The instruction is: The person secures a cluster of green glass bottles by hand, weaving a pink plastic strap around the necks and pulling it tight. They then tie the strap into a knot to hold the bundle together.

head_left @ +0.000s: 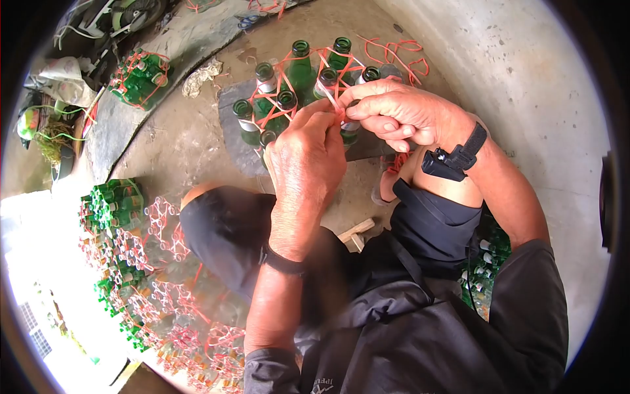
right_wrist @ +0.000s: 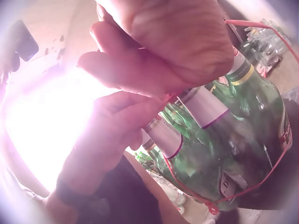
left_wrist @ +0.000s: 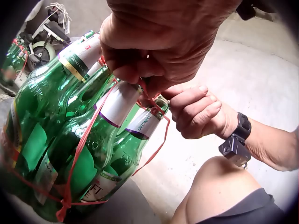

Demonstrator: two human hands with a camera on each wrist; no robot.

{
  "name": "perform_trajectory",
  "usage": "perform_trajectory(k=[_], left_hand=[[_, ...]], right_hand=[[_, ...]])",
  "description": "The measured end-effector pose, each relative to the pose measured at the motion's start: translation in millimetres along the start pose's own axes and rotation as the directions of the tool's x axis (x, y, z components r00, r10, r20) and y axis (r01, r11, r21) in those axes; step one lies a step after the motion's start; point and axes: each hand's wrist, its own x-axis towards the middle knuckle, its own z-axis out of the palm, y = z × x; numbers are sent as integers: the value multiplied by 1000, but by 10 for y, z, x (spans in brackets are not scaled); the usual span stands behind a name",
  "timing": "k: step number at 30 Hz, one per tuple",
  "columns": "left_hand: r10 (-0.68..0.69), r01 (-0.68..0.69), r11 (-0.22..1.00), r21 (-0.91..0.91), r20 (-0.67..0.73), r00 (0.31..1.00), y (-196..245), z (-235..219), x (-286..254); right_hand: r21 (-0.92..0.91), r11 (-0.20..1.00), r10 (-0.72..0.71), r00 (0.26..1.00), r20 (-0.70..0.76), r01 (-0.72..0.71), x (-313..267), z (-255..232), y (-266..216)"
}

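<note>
Several green glass beer bottles (head_left: 300, 72) with white neck labels stand upright in a cluster before me. Red plastic string (head_left: 283, 77) criss-crosses between their necks, and another loop runs round their lower bodies in both wrist views. My left hand (head_left: 307, 157) pinches the string at the near side of the necks, its fingertips partly hidden. Close beside it, my right hand (head_left: 407, 113) pinches the same string between thumb and forefinger, the other fingers loosely curled. In the left wrist view, a red strand (left_wrist: 161, 140) hangs down by the right hand.
A dark mat (head_left: 236, 141) lies under the bottles. Loose red string (head_left: 410, 56) is on the floor beyond them. Another tied bundle of bottles (head_left: 141, 79) stands at the far left, with many more at lower left. A pale wall (head_left: 538, 98) rises on the right.
</note>
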Motion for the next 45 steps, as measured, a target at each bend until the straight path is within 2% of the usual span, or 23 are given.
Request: perform_trajectory(k=[3,11,13,16,19,22,28,30,34,40,45], left_hand=[[-28,31,999,-33,78,997,19,-47,32],[-65,64,998,21,20,998,103,-19,-18],[-74,74,997,13,4,997,109,-12,-30],[-106,105,994,23,12,994,113,-6,-35],[-39,38,999,-18,-45,998,99,8,-27],[-78,78,996,32,3,997,101,-15,-10],[-100,100,995,-5,22,995,106,-20,5],[-165,162,986,41,80,983,125,-50,19],[-142,140,990,33,38,989,109,-3,-4],[-183,183,983,-20,10,983,100,29,-22],[-147,146,989,-34,-28,989,73,42,-38]], right_hand=[[18,1000,5,1000,31,-6,30,-70,31],[-47,998,-46,997,62,49,50,-84,53],[-163,982,-95,995,-18,91,-2,-7,22],[-198,972,-133,991,-34,124,-7,27,46],[-209,969,-146,988,-52,132,1,33,70],[-125,983,-137,990,-12,135,30,15,113],[-75,989,-124,992,16,125,23,0,106],[-87,988,-126,992,8,126,0,8,87],[-130,983,-137,990,-23,133,21,26,101],[-156,976,-152,988,-6,149,48,-8,128],[-163,976,-151,988,-42,143,12,35,128]])
